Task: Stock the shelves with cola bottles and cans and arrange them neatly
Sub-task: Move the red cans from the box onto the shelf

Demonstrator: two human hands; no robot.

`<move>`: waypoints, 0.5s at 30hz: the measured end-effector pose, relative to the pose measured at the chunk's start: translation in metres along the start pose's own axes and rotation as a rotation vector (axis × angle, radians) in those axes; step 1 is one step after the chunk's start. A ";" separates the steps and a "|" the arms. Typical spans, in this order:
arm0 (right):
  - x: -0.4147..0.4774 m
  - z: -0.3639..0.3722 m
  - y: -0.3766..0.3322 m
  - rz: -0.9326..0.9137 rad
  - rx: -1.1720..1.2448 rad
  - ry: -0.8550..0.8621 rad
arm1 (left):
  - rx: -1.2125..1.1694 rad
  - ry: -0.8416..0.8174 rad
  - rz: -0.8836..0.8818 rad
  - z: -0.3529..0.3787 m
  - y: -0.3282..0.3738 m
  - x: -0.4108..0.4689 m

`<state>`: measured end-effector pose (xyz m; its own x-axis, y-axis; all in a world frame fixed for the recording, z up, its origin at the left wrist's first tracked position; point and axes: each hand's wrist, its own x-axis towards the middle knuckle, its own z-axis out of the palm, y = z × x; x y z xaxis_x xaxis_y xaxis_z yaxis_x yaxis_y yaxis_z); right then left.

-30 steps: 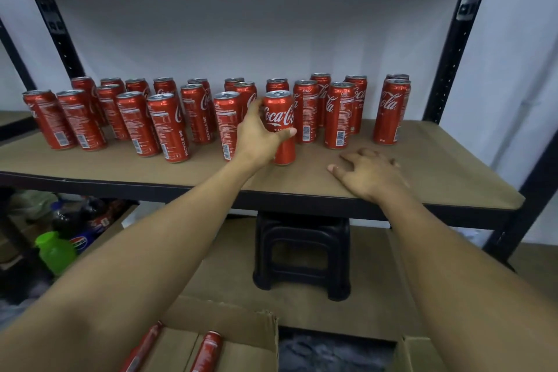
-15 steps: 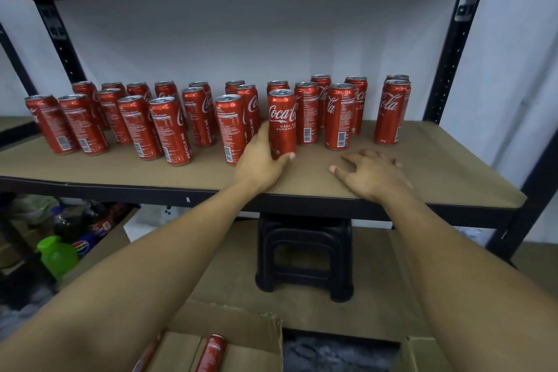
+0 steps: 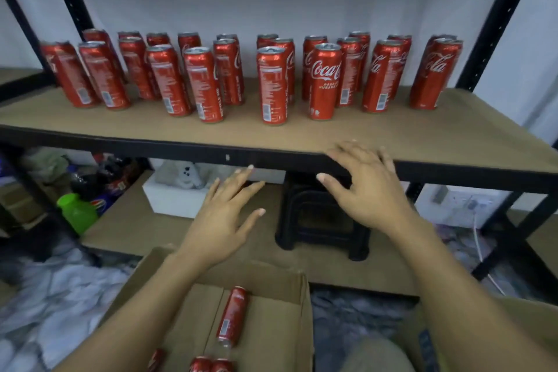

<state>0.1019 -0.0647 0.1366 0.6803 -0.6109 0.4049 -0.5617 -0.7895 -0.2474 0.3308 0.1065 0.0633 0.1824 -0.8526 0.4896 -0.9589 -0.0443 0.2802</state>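
Several tall red cola cans stand in loose rows on the brown shelf board [image 3: 453, 142]. One front can [image 3: 324, 81] shows its logo, with another front can [image 3: 272, 86] left of it. My left hand [image 3: 225, 220] hovers below the shelf edge with fingers spread, holding nothing. My right hand [image 3: 367, 187] is just in front of the shelf's black front edge, fingers spread, empty. Below my arms an open cardboard box [image 3: 271, 305] holds a lying cola can [image 3: 232, 317] and more cans [image 3: 208, 365] at the frame's bottom.
A black plastic stool [image 3: 323, 220] stands on the lower shelf. To the left below are a green-capped bottle [image 3: 77, 211], dark bottles [image 3: 111, 178] and a white box [image 3: 172, 196]. Black uprights [image 3: 495, 18] frame the shelf. Crumpled white sheeting [image 3: 45, 296] covers the floor.
My left hand let go of the logo can, which stays upright in the front row, and drew back below the shelf. My right hand lifted off the board and pulled back. The view tilted down.
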 end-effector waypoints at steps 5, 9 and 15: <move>-0.060 0.080 -0.072 -0.049 0.231 -0.020 | -0.103 -0.193 -0.369 0.020 -0.071 -0.097; -0.099 0.169 -0.101 0.165 0.312 -0.433 | -0.134 -0.410 -0.630 0.036 -0.126 -0.168; -0.171 0.303 -0.109 0.544 0.325 -0.941 | -0.074 -0.851 -0.894 0.075 -0.196 -0.268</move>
<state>0.1898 0.1079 -0.1722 0.5442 -0.5708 -0.6149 -0.8353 -0.3000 -0.4607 0.4536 0.3049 -0.1852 0.5408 -0.6065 -0.5829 -0.5507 -0.7790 0.2997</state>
